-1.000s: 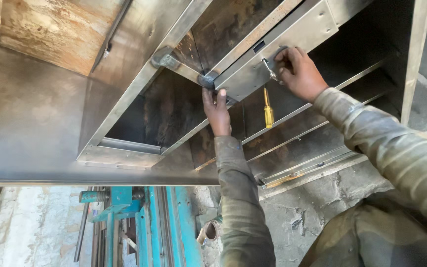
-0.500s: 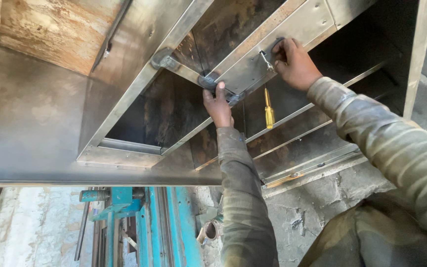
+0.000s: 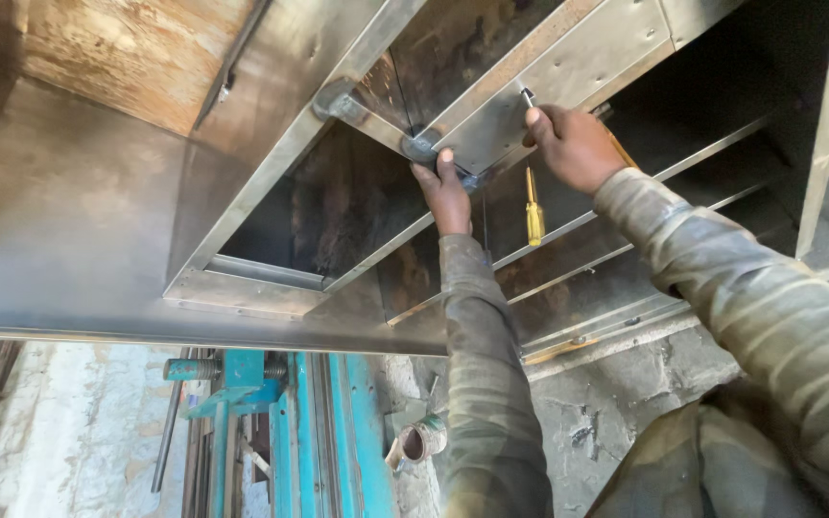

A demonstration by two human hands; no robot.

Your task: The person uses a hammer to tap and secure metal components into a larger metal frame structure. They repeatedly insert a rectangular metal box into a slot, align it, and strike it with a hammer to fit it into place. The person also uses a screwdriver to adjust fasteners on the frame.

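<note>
My left hand (image 3: 445,195) reaches up and grips the lower end of a flat steel plate (image 3: 568,72) that runs diagonally across the opening of a large sheet-metal hood (image 3: 98,249). My right hand (image 3: 573,144) is closed round a tool whose thin metal tip (image 3: 527,96) pokes out against the plate; a bit of yellowish handle shows behind the wrist. A yellow-handled screwdriver (image 3: 533,206) sits upright just below and between my hands, against the inner rails.
A narrower steel strip with a rounded end (image 3: 338,101) crosses the hood's corner. Thin rails (image 3: 683,168) run inside the dark opening. Below are a turquoise machine frame (image 3: 290,432), a small pipe stub (image 3: 419,439) and a rough stone floor.
My right hand has slid a little up and to the left along the plate with its tool. My left hand keeps its grip at the plate's lower end.
</note>
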